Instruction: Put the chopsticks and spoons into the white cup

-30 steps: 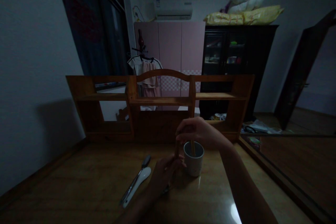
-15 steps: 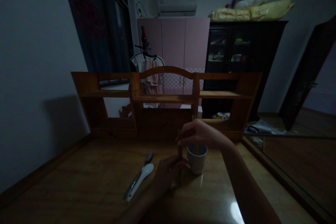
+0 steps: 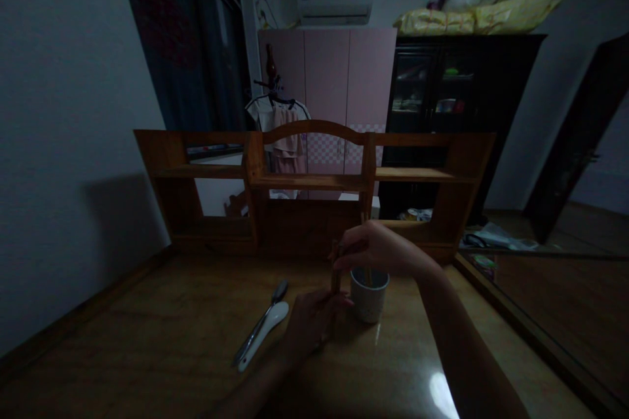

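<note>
Slim wooden chopsticks (image 3: 335, 279) stand upright between my hands, just left of a white cup (image 3: 369, 301). My left hand (image 3: 314, 317) is closed round their lower part. My right hand (image 3: 366, 249) pinches their upper end, its wrist passing above the cup. More thin wooden sticks (image 3: 368, 276) rise out of the cup, partly hidden behind the right hand. Left of my left hand, a white ceramic spoon (image 3: 265, 334) lies beside a metal spoon (image 3: 278, 294) on the table. How many chopsticks I hold is too dark to tell.
A wooden shelf unit (image 3: 309, 181) runs along the back of the glossy wooden table (image 3: 187, 321). A wall (image 3: 73, 209) borders the left side. Behind stand a pink wardrobe (image 3: 327, 72) and a dark cabinet (image 3: 462, 91).
Both hands keep their hold on the chopsticks and have barely moved. The view has shifted slightly. The cup and spoons stay in place.
</note>
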Demonstrator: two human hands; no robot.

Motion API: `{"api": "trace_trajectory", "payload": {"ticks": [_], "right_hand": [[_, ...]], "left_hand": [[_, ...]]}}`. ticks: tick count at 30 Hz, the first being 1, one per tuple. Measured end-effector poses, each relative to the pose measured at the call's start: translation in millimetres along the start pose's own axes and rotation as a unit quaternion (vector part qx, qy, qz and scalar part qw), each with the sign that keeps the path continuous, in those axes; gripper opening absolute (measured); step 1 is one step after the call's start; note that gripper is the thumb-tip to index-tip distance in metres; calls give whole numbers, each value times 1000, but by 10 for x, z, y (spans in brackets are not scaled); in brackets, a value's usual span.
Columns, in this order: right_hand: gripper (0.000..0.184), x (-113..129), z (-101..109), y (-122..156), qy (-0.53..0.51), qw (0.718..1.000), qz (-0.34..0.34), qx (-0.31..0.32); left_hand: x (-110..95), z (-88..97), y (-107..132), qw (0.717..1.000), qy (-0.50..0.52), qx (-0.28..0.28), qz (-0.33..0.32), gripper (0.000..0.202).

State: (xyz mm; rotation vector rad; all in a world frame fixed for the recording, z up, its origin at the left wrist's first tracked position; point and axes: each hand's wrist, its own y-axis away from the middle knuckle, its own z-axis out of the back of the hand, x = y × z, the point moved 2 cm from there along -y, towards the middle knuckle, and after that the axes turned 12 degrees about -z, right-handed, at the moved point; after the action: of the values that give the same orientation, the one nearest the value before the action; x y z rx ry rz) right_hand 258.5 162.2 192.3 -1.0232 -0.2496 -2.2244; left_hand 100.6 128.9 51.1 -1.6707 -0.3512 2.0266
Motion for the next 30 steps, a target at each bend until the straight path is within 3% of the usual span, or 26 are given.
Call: {"api": "trace_trajectory", "payload": {"ticks": [18, 30], "right_hand": [[21, -57, -7, -36, -18, 1000, 0, 17], [23, -92, -24, -101, 31, 999, 2, -32]], "left_hand": [[-19, -2, -7, 999, 13, 7, -33, 28], [83, -38, -4, 1000, 9, -19, -18, 36]]}}
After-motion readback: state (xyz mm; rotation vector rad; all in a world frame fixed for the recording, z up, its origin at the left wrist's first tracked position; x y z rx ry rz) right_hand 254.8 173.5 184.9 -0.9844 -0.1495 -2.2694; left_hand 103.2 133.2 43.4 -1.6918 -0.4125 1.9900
